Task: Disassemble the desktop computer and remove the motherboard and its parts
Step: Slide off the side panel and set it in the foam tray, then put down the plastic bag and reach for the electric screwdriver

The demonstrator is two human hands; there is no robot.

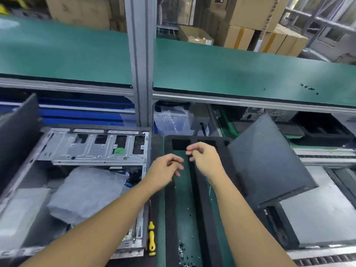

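The opened desktop case (90, 149) lies on its side at the left, its metal drive cage facing me. A grey anti-static bag (84, 193) lies inside it. Both my hands hover over the black foam tray (202, 199) to the right of the case. My left hand (165, 170) has loosely curled fingers and holds nothing that I can see. Just to its right, my right hand (204, 158) also has relaxed, slightly curled fingers, and nothing shows between them. The motherboard is hidden from view.
A yellow-handled screwdriver (151, 237) lies between the case and the foam tray. Several small screws (183, 251) are scattered on the green mat in the tray. A dark side panel (269, 162) leans at the right. A green shelf (231, 74) runs across above.
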